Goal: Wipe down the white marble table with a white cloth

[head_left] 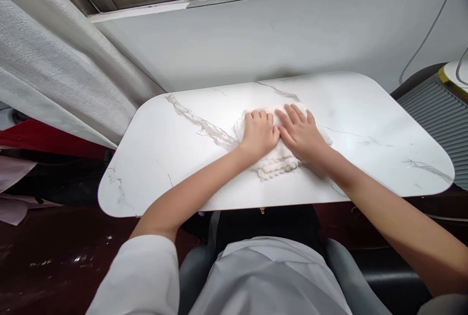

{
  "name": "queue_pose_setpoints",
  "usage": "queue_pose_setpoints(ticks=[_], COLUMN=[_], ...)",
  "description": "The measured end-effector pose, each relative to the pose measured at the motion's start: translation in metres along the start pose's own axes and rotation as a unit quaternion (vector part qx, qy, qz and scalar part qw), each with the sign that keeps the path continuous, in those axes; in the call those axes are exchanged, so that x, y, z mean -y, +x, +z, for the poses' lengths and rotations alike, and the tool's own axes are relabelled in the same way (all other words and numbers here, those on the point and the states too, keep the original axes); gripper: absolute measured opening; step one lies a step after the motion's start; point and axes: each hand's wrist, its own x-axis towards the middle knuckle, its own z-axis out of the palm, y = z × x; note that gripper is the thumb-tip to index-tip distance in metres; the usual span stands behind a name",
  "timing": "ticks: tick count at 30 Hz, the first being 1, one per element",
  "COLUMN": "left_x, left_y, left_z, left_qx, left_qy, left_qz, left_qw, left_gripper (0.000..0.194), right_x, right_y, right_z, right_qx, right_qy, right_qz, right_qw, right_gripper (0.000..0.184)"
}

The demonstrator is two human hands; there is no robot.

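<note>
Left hand [259,132] curled, grip unclear, right hand [301,132] open on the cloth [276,163], I judged uneven pressure could bunch it.

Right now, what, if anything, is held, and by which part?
The open right hand rests on the cloth; whether the curled left hand grips the cloth's far-left part cannot be told.

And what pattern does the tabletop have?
The tabletop is marbled, white streaked with grey-beige, as the head view shows best.
</note>
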Motion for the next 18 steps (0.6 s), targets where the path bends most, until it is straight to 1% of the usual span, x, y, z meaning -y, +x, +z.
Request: queue_pose_setpoints(ticks=[2,4,6,8,11,13,15,18], left_x=[-0.009,-0.021,-0.034,-0.046,-0.064,-0.075,-0.085,-0.101], left_y=[-0.026,-0.049,-0.067,-0.078,-0.083,-0.079,-0.073,-0.061], left_z=[-0.005,-0.011,-0.016,-0.02,-0.024,-0.024,-0.024,-0.023], left_qx=[0.009,0.022,0.025,0.037,0.073,0.083,0.076,0.057], left_qy=[0.028,0.064,0.086,0.098,0.095,0.059,-0.005,-0.09], left_qz=[0.005,0.005,0.004,-0.008,-0.032,-0.034,-0.026,-0.008], left_qw=[1.0,0.998,0.996,0.994,0.992,0.994,0.997,0.994], left_gripper=[0.039,0.043,0.046,0.051,0.054,0.054,0.055,0.056], right_x=[0.009,0.016,0.018,0.016,0.005,-0.007,-0.021,-0.041], right_y=[-0.028,-0.052,-0.07,-0.083,-0.094,-0.101,-0.109,-0.12], right_z=[-0.002,-0.004,-0.005,-0.006,-0.008,-0.011,-0.014,-0.02], right_qx=[0.008,0.004,-0.003,-0.008,-0.007,-0.004,-0.001,0.001], right_qy=[-0.007,-0.01,-0.011,-0.01,-0.01,-0.011,-0.012,-0.01], right_qz=[-0.025,-0.035,-0.042,-0.049,-0.059,-0.062,-0.059,-0.032], right_qw=[1.0,0.999,0.999,0.999,0.998,0.998,0.998,0.999], right_gripper=[0.058,0.058,0.058,0.058,0.058,0.059,0.06,0.061])
